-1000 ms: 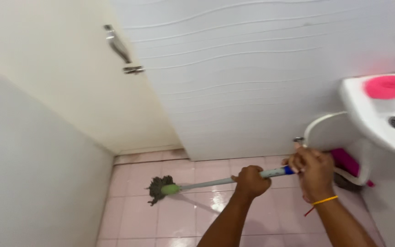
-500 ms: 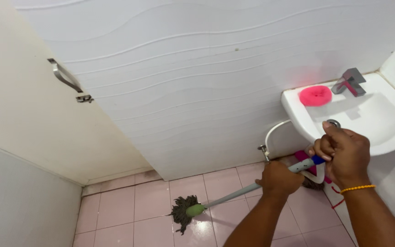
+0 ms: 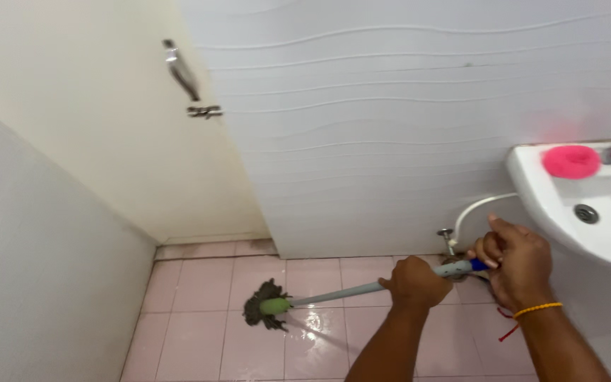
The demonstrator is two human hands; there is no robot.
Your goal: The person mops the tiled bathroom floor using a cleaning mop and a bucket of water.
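i see a mop with a pale grey metal pole, blue end cap, green collar and dark grey string head. the glossy floor tiles are pink, the wavy-ribbed wall panel white, the door cream. a round pink scrubber sits on the white ceramic basin. an orange thread band circles one wrist.

Small home bathroom, pink tiled floor seen wet at 6 o'clock, white wall-hung basin at 3 o'clock, wavy white wall panels, cream door with metal handle at 11 o'clock.
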